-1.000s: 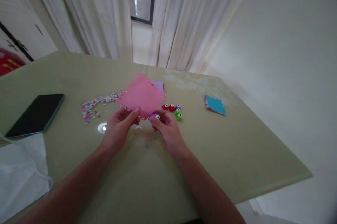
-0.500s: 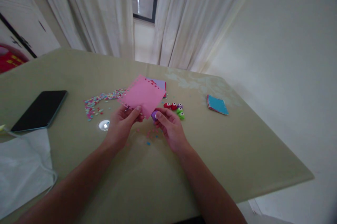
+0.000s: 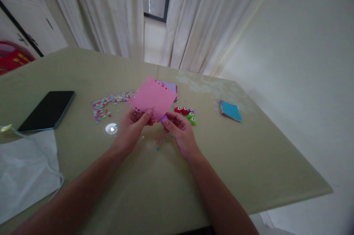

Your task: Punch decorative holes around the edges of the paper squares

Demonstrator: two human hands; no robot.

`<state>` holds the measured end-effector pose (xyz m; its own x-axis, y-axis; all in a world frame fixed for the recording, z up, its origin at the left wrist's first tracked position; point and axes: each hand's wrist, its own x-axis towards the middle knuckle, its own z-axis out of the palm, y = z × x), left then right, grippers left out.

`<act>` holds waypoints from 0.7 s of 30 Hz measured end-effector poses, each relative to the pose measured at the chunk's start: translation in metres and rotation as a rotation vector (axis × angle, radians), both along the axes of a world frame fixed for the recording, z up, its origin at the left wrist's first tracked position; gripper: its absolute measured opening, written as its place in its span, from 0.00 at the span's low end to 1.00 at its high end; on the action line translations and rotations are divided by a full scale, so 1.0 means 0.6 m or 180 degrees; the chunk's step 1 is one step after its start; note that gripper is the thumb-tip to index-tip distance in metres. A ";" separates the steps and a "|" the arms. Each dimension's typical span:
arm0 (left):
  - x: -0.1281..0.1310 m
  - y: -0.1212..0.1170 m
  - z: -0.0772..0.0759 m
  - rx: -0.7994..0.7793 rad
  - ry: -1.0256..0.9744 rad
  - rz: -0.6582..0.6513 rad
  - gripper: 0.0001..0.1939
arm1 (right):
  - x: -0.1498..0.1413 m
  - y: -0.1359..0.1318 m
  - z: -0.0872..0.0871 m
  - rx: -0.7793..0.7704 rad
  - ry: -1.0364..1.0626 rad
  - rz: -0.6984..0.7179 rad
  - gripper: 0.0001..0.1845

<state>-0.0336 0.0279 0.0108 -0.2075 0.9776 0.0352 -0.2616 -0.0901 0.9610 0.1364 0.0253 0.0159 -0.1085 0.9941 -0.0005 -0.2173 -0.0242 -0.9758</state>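
Note:
My left hand pinches a pink paper square at its near edge, thumb on top. Small punched shapes run along several edges of the square. At the paper's near right corner, my right hand grips a small purple paper punch, partly hidden by my thumb and the sheet. The punch touches or overlaps that corner; I cannot tell how far the paper sits inside it. Just beyond the right hand stand several small red, purple and green punches with eye-like white buttons. Pink and blue paper bits lie below the hands.
A band of colourful confetti lies to the left. Behind the pink sheet are purple and red papers. A blue-topped paper stack sits at the right. A tablet and a white bag with a cord are on the left.
The view has shifted slightly, moving everything a little to the right. The purple punch is now more covered by the right thumb, and its white button no longer shows. Both hands keep their holds.

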 end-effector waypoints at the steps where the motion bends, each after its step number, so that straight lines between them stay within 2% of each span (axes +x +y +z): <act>1: 0.001 -0.001 0.002 0.0006 0.0041 -0.0009 0.23 | 0.000 -0.001 0.002 0.0032 -0.0046 0.0022 0.20; 5: 0.004 -0.007 0.012 0.0000 0.0291 -0.0074 0.23 | -0.001 -0.005 0.009 0.0058 -0.0142 0.0263 0.16; 9: 0.006 -0.010 0.018 -0.0073 0.0425 -0.0155 0.22 | 0.002 -0.003 0.003 -0.0134 -0.0043 0.0366 0.16; 14: 0.008 -0.009 0.014 -0.0032 0.0491 -0.0210 0.20 | 0.008 0.002 -0.006 -0.0325 0.0073 0.0432 0.16; 21: 0.012 -0.010 0.010 0.0032 0.0413 -0.0290 0.20 | 0.007 0.001 -0.001 -0.0529 0.0136 0.0445 0.20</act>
<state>-0.0266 0.0221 0.0166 -0.1109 0.9917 0.0657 -0.1427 -0.0813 0.9864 0.1404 0.0260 0.0152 -0.2489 0.9560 -0.1554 -0.2417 -0.2167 -0.9459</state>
